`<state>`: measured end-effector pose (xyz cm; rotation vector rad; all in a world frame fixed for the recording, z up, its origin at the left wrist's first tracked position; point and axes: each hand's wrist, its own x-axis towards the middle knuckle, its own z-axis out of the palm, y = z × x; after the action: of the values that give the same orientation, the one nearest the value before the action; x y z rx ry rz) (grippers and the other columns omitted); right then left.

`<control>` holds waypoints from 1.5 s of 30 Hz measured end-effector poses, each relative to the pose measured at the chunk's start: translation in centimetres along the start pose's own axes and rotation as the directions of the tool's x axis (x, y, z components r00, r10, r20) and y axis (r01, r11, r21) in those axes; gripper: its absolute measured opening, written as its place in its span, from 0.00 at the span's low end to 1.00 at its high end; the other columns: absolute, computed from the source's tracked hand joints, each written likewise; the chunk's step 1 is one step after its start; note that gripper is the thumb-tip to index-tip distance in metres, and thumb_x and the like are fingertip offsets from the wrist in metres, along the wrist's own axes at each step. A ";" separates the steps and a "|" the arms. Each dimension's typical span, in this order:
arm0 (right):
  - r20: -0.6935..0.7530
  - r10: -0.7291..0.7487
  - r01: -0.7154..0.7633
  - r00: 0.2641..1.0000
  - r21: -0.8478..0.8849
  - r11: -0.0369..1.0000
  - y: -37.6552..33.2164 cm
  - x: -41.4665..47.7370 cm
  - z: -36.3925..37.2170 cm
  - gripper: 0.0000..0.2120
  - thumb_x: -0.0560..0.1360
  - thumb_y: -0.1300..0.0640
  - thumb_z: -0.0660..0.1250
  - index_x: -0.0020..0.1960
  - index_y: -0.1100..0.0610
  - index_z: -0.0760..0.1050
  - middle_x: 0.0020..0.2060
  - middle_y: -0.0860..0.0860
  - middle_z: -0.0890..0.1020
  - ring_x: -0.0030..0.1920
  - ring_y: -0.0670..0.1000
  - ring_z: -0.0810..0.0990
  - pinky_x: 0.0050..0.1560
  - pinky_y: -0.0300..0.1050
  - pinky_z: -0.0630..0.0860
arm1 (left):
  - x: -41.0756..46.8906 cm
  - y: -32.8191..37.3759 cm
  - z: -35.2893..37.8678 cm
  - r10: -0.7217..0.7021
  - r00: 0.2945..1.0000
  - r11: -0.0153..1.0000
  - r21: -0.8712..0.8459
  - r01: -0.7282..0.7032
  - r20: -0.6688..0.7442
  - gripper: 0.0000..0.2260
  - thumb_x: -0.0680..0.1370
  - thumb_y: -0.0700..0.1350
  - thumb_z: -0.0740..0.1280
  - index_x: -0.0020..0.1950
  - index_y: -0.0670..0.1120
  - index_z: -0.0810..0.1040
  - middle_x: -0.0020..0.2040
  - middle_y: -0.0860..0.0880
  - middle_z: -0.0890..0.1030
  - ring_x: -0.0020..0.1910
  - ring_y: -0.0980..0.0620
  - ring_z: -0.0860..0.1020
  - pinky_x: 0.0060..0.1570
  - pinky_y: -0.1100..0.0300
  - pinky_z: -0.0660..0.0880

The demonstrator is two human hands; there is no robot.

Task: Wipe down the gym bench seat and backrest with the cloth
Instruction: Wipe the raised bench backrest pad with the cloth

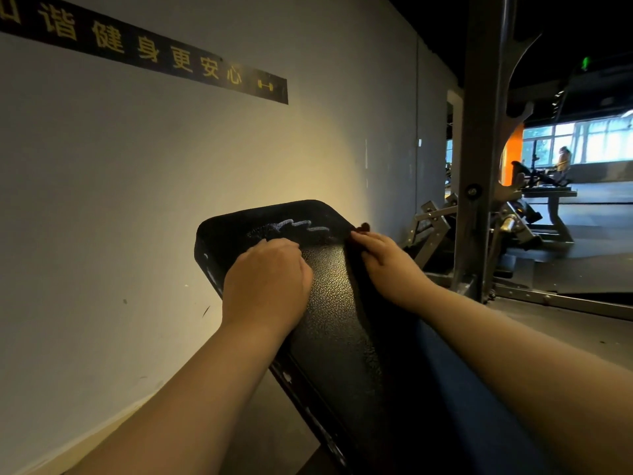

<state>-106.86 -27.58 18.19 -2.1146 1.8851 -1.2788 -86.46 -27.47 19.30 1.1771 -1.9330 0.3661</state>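
The black textured backrest [335, 323] of the gym bench slopes up away from me toward the wall. A dark cloth [294, 217] with a pale squiggle on it lies draped over the backrest's top end. My left hand [267, 279] rests on the pad just below the cloth, its fingers curled onto the cloth's lower edge. At the backrest's right edge my right hand [383, 258] pinches the cloth's side, and a small corner of cloth sticks up past its fingertips. The seat is out of view.
A pale wall [137, 183] with a dark lettered strip [154, 53] stands close on the left and behind the bench. A grey steel rack upright [479, 149] and machine parts [435, 228] stand to the right. Farther right there is open gym floor with a distant person [563, 159].
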 end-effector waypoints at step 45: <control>-0.106 0.105 -0.053 0.989 0.411 0.910 -5.6 -7.0 4.6 0.33 0.75 0.31 0.43 0.78 0.37 0.54 0.78 0.35 0.56 0.79 0.41 0.53 0.79 0.52 0.54 | 3.9 -3.1 -3.3 -0.181 0.976 0.983 0.056 0.176 0.118 0.19 0.81 0.44 0.58 0.73 0.48 0.69 0.72 0.48 0.69 0.70 0.44 0.66 0.70 0.49 0.66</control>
<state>-99.18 -22.37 14.28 -1.7648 1.5471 -1.6489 -83.10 -29.40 23.80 1.4208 -1.9129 0.2481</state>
